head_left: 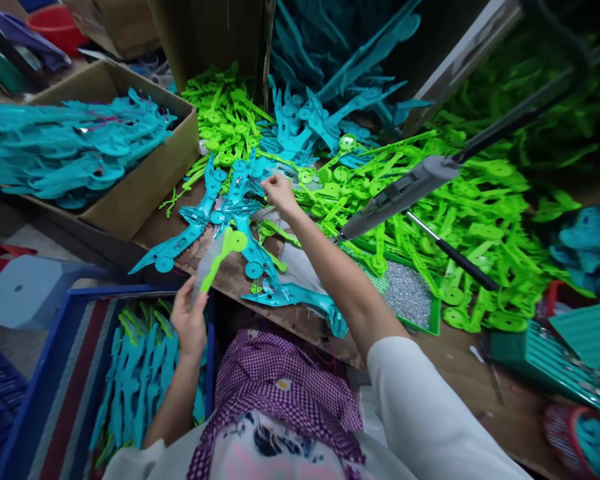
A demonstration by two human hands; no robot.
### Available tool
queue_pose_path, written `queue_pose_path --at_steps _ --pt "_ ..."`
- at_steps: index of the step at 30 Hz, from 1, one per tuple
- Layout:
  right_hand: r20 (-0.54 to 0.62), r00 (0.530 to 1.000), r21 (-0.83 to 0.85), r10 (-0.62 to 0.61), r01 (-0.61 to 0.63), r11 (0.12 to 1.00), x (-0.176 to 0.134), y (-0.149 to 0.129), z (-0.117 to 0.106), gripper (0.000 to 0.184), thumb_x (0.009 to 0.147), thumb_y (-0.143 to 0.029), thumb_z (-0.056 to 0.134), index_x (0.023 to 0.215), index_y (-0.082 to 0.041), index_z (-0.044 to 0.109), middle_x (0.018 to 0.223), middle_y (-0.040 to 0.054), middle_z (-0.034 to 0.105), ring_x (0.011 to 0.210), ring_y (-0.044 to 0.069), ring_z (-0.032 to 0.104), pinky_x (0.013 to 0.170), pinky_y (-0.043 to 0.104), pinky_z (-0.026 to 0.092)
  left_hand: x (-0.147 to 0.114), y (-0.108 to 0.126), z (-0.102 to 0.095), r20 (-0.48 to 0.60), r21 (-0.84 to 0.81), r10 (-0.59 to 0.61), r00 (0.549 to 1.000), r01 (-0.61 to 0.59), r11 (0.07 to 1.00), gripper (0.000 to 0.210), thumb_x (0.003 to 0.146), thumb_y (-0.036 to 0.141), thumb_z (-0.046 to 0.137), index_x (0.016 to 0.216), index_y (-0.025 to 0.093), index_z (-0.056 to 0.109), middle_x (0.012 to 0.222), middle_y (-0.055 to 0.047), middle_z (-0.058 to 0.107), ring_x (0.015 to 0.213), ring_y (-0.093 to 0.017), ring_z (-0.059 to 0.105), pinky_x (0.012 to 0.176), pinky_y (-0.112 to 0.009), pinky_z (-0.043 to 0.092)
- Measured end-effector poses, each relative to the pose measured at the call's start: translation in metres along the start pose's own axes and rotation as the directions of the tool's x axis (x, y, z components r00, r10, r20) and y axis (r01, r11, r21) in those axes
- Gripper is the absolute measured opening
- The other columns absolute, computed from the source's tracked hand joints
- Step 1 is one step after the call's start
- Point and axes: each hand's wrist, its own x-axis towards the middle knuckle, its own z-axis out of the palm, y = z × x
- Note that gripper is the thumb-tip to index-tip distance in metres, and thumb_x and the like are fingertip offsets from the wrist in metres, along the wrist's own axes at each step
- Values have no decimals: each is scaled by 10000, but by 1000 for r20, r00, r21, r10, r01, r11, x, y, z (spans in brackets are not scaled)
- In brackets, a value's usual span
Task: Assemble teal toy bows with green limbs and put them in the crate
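My left hand (189, 319) is closed on a lime-green plastic part (225, 257), smeared by motion, with a round disc at its far end. It is held above the near edge of the workbench. My right hand (280, 192) is reached out with its fingers pinched together beside the teal plastic pieces (240, 190); whatever is in the pinch is too small to make out. More teal pieces, long with pointed ends and small discs, lie on the bench, one at the left (173, 247) and one near the front edge (300, 297).
A cardboard box (145, 193) of teal parts stands at left. Lime-green parts (405, 200) heap across the back and right. An electric screwdriver (410, 190) hangs over a green tray (433, 320) of small metal screws. Below left is a blue crate (50, 373) holding teal and green parts.
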Motion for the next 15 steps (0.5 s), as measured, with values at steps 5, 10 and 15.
queue_pose_path --at_steps 5,10,15 --pt "32 996 90 87 -89 992 -4 9 -16 102 786 -179 536 703 -202 482 574 -68 413 510 89 361 572 242 380 35 16 -15 -146 -309 -132 980 82 948 413 645 228 787 1052 208 720 951 -13 678 653 -68 557 626 -199 457" --pt "-56 987 -169 -150 139 976 -5 8 -30 99 697 -139 640 719 -193 560 634 -46 493 633 117 449 728 300 468 50 15 -32 -226 -322 -131 965 53 945 388 665 195 744 1049 211 695 924 -14 646 702 -89 559 667 -223 474" --pt "99 979 332 179 -202 921 -6 -12 -37 136 762 -66 570 767 -191 517 614 -56 472 527 65 431 509 165 450 50 4 -29 -268 -375 -200 942 89 923 407 642 198 744 1044 186 680 861 -5 608 674 -76 539 642 -209 458"
